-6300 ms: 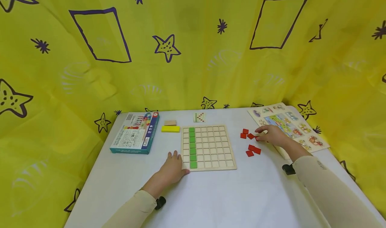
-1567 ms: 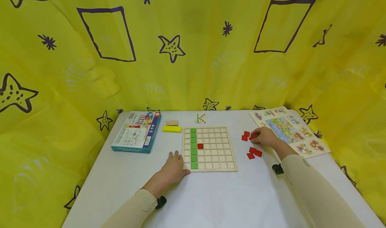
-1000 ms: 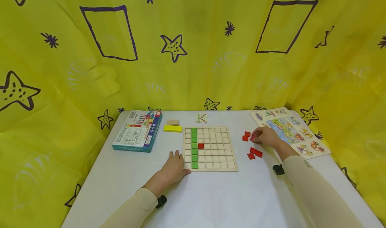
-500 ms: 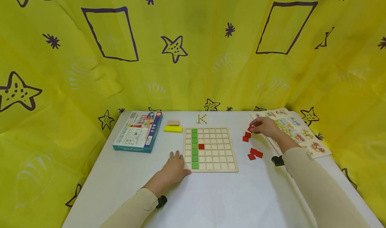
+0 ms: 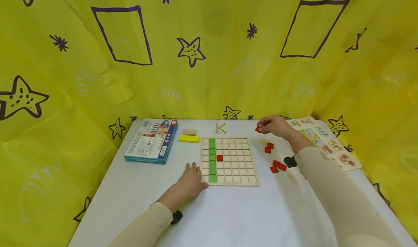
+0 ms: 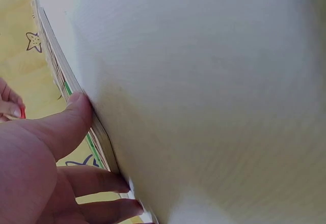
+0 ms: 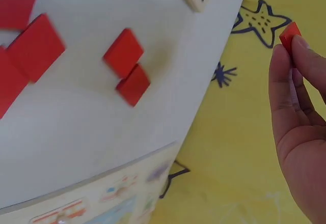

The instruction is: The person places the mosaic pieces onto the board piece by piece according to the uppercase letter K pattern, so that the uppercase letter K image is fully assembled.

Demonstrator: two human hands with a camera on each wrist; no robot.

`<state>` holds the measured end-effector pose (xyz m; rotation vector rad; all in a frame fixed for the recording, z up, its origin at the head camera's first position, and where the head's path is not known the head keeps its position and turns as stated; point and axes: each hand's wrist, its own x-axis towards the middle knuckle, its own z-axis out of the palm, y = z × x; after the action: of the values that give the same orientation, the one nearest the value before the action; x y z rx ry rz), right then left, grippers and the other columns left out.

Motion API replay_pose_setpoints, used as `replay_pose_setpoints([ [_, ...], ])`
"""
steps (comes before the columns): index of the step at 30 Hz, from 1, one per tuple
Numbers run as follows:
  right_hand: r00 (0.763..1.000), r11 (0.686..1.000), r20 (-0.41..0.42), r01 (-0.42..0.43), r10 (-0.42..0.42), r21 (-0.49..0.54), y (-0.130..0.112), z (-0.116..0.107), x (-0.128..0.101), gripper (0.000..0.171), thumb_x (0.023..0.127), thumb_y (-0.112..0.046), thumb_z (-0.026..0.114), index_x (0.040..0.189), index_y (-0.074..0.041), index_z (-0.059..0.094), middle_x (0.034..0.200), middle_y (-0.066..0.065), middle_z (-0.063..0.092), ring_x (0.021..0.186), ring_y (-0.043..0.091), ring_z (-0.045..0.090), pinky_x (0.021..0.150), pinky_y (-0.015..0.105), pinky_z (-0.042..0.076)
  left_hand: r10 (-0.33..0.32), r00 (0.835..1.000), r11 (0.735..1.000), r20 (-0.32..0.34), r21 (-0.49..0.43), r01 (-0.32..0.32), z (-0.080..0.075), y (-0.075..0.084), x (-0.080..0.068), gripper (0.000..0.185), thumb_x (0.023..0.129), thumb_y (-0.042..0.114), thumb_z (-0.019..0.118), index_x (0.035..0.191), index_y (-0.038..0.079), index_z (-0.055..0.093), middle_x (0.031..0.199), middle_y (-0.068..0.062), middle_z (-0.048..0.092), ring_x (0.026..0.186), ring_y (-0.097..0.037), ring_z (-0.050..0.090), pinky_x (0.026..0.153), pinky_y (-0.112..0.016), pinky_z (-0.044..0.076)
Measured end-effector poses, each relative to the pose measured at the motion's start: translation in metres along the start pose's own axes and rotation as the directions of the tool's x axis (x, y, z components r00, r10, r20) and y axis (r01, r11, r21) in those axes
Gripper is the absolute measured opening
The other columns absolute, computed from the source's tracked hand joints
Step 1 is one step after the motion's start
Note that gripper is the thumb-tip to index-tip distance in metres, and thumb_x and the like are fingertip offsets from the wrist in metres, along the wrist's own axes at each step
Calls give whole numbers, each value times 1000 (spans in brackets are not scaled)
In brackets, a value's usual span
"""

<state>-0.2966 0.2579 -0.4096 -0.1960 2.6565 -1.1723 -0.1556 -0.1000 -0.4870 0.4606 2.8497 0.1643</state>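
Overhead, we see the right hand (image 5: 275, 125) lifted beyond the far right corner of the grid board (image 5: 229, 161), its grip pinched on a red tile (image 5: 258, 129), probably so the tile can be carried flat. Our left hand (image 5: 191, 179) rests with relaxed fingers against the board's near left corner, likely steadying it. Beside the board's green column (image 5: 212, 160) sits one red square (image 5: 220, 158); loose red tiles (image 5: 273, 156) lie right of the board.

From the left wrist, the thumb (image 6: 71, 119) presses the board's edge (image 6: 104, 142).

From the right wrist, fingertips (image 7: 285, 56) clamp the red tile (image 7: 290, 33) above the table (image 7: 153, 20).
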Motion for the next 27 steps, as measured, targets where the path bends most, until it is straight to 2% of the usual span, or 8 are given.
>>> replay_pose_setpoints([
  [5,998,998,44,50,-51,31,-16,14,14,28,98,-4,65,124,7,65,109,21,67,102,40,68,90,46,57,6,1000,1000,-5,9,-6,-1,0,1,79,95,46,66,142,-14,46,151,-33,38,141,-50,34,116,-49,32],
  [9,993,997,97,57,-63,59,-25,29,22,29,97,-3,65,124,8,65,109,19,69,105,44,66,93,50,55,3,1000,1000,-3,-2,-3,-1,1,1,79,95,47,66,142,-14,46,152,-33,37,141,-50,33,116,-50,32],
  [15,985,996,159,59,-69,65,-34,56,31,29,96,-3,67,123,9,65,104,16,70,100,41,68,93,51,55,-15,1000,1000,9,-12,15,0,2,0,80,94,47,67,144,-12,44,153,-32,36,142,-49,32,115,-49,34],
  [18,981,997,179,60,-68,50,-36,72,35,24,94,-2,70,116,5,69,99,14,69,92,36,68,88,46,57,-18,1000,1000,11,-11,18,0,1,-1,80,94,47,67,144,-13,44,153,-32,36,142,-49,32,115,-49,34],
  [23,976,998,208,67,-69,12,-39,95,41,15,90,-4,74,104,-1,74,94,10,69,81,20,66,78,36,59,-12,1000,1000,7,-5,12,-1,0,-1,80,95,46,66,144,-13,44,153,-32,36,141,-50,33,115,-50,33],
  [27,969,994,226,104,-96,-25,-40,106,43,11,90,-5,75,101,-2,75,92,8,69,80,18,65,75,32,58,-8,1000,1000,6,4,8,0,0,0,80,95,47,65,144,-13,44,153,-32,36,142,-50,32,116,-50,31],
])
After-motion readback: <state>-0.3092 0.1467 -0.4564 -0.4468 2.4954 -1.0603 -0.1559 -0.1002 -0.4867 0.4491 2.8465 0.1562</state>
